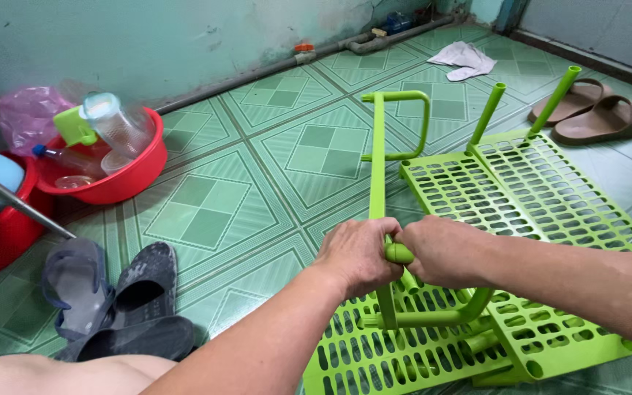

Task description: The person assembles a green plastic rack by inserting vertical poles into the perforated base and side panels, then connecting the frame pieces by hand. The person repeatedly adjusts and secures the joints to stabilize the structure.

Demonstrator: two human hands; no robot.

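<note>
gripping a green tube [378, 168] from both sides, the two hands meet near the middle of the head view. left hand [358, 254] is clenched around the tube, knuckles up, and right hand [442, 251] is closed just beside it, the two touching around a short rounded green end [399, 253] that pokes out between them. whether the right hand grasps that end or the tube itself i cannot tell; its fingers are curled shut on something green there.

the tube runs from the hands away toward the wall and ends in a bent loop [412, 124] that stands above the floor. below the hands it carries on down to a second curved tube [440, 316], lying over a green slotted panel [382, 351]. a larger slotted panel [550, 197] lies flat on the tiles to the right, touching the near one. two straight green legs [488, 113] stick up and tilt away from its far edge.

the floor [257, 183] is green patterned tile. left of the arms sit dark sandals [111, 292], close to a bare knee [53, 374] at the bottom edge. further left, against the wall, stand two red basins [122, 179], the nearer-to-centre one holding clear bottles [115, 124] and a green cup [74, 126], with a pink bag [27, 110] behind. a metal rod [16, 201] crosses the left basin. at top right lie brown slippers [594, 110] and a white rag [464, 60], well apart from the panels. a pipe [294, 62] runs along the foot of the wall.
</note>
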